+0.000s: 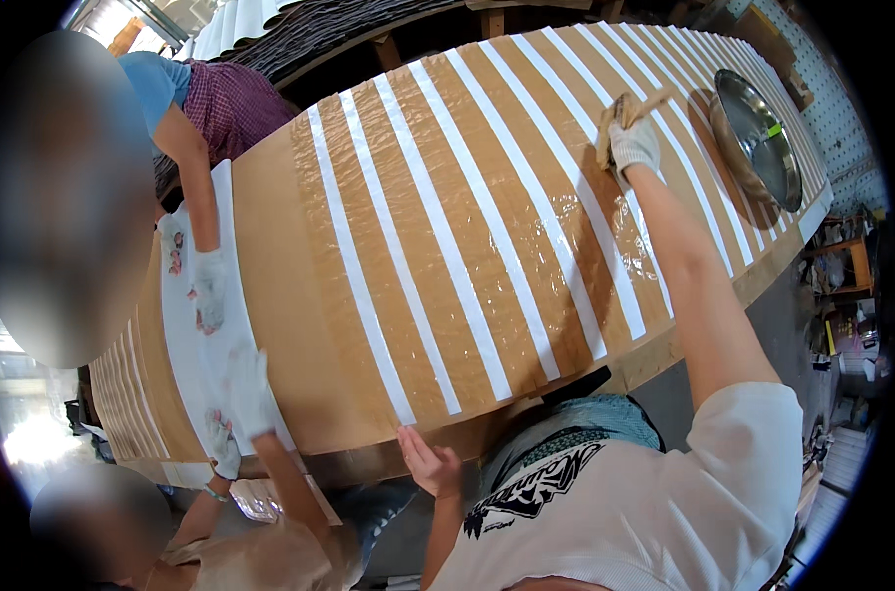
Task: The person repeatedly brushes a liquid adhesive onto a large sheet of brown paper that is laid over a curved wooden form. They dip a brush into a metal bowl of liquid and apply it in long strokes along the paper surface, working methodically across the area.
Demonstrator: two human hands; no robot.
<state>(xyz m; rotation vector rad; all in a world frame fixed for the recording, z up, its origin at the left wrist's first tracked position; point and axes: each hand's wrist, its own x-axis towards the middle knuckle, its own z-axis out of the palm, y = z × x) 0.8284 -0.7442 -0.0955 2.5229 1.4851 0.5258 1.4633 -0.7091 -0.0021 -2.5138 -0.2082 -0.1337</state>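
Brown sheeting with white stripes covers a long table, its middle part wet and shiny. In a white knit glove, my right hand is closed round a wide wooden-handled brush, over the stripes toward the far right. How the bristles meet the surface is partly hidden by the hand. At the near edge, my bare left hand has its fingers stretched out beside the lower end of a white stripe. It holds nothing.
A shiny metal basin stands on the table's right part. Two co-workers in gloves lean over a white sheet across the left part, one on each side. Shelves with assorted things stand beyond the right end.
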